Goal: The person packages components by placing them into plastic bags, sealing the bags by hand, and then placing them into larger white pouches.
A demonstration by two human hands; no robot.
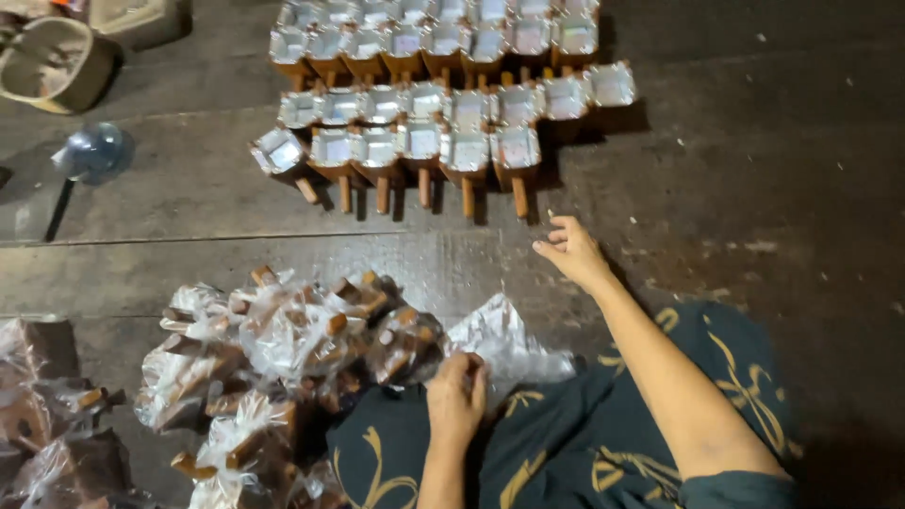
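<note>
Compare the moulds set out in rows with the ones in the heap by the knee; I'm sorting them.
The rowed moulds stand upright in neat lines, open tops up, unwrapped. The heaped moulds lie jumbled at all angles, bundled in clear plastic. The left hand touches that plastic; the right hand is nearest the rows. Both are brown with stick handles.

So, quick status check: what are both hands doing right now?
Left hand pinching a clear plastic bag at the lap. Right hand open, on the floor just below the rows of foil-lined wooden scoops. Heap of bagged scoops to the left.
</note>
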